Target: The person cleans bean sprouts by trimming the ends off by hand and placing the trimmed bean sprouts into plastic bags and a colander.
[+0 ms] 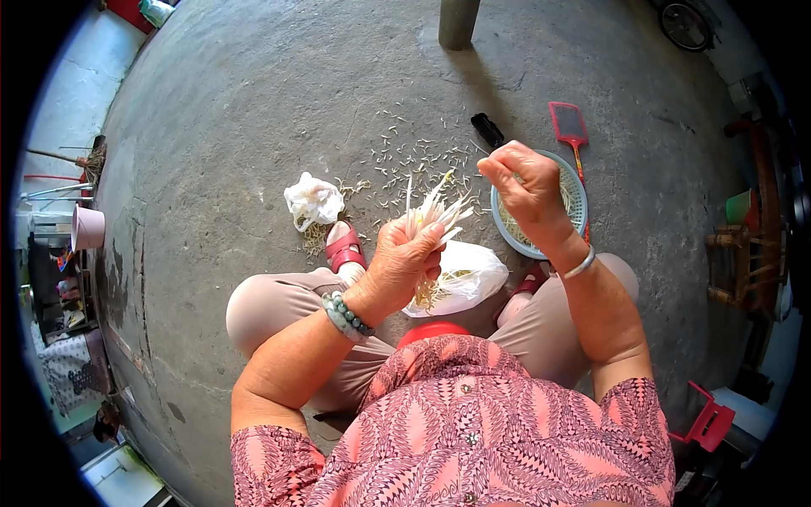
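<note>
My left hand (pixel 404 258) is closed around a bunch of bean sprouts (pixel 435 211), whose pale stems fan out above the thumb and thin tails hang below the fist. My right hand (pixel 528 186) is pinched, raised over the near part of a round blue-grey basket (pixel 579 186). A faint thin strand shows by its fingertips, too fine to name. Inside the basket lie more sprouts, partly covered by that hand. Below my left hand, between my feet, rests a white plastic bag (pixel 469 283) with sprouts in it.
Scattered sprout bits (pixel 393 169) cover the concrete ahead. A crumpled white bag (pixel 312 201) lies by my left foot. Beyond the basket are a black object (pixel 487 129) and a red-framed swatter (pixel 569 123). A post (pixel 458 24) stands farther off; wooden furniture (pixel 743 253) is at right.
</note>
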Tool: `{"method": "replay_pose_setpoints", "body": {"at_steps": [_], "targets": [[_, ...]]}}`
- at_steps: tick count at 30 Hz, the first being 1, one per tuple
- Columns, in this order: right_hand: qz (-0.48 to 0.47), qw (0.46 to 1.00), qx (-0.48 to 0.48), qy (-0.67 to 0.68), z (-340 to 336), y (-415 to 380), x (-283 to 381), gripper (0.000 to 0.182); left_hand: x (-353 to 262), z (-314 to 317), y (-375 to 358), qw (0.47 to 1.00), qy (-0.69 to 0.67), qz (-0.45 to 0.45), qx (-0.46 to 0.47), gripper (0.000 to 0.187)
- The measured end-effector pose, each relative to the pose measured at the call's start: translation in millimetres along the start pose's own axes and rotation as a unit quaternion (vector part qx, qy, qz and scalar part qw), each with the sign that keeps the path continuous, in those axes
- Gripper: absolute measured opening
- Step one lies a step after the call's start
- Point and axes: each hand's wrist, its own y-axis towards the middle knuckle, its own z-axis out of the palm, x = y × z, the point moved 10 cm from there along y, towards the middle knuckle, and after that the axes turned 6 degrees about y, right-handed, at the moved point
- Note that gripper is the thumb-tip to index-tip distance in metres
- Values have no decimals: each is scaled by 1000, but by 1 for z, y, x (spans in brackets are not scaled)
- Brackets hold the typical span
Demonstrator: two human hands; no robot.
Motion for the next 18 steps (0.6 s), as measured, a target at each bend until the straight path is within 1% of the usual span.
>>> {"method": "replay_pose_setpoints", "body": {"at_steps": [1,4,5,6,7,8,9,12,13,16,18], "targets": [[14,998,17,-57,5,1,-12,12,0,1,0,1000,-2,-2,3,10],[-148,985,-72,-46,6,-2,21,18,-3,2,0,1000,-11,0,10,11],[-86,996,-32,7,9,-2,13,23,-4,2,0,1000,-16,2,13,12],[-14,996,22,80,14,0,0,23,-4,2,0,1000,-21,2,17,12],[60,984,75,152,20,-2,-12,23,-4,1,-1,1000,-20,2,16,12],[133,958,128,221,30,-7,-21,23,-4,1,-2,1000,-19,1,15,12],[118,959,150,210,31,-7,-15,19,-4,1,-2,1000,-17,1,14,12],[184,920,222,263,50,-20,-21,19,-5,1,-2,1000,-1,0,17,12],[150,927,215,270,51,-19,-23,22,-6,2,-2,1000,5,6,22,12],[139,930,221,260,52,-18,-23,22,-5,4,-2,999,19,14,30,11],[62,967,199,149,44,-13,-7,14,-4,4,-2,999,23,10,25,11]]}}
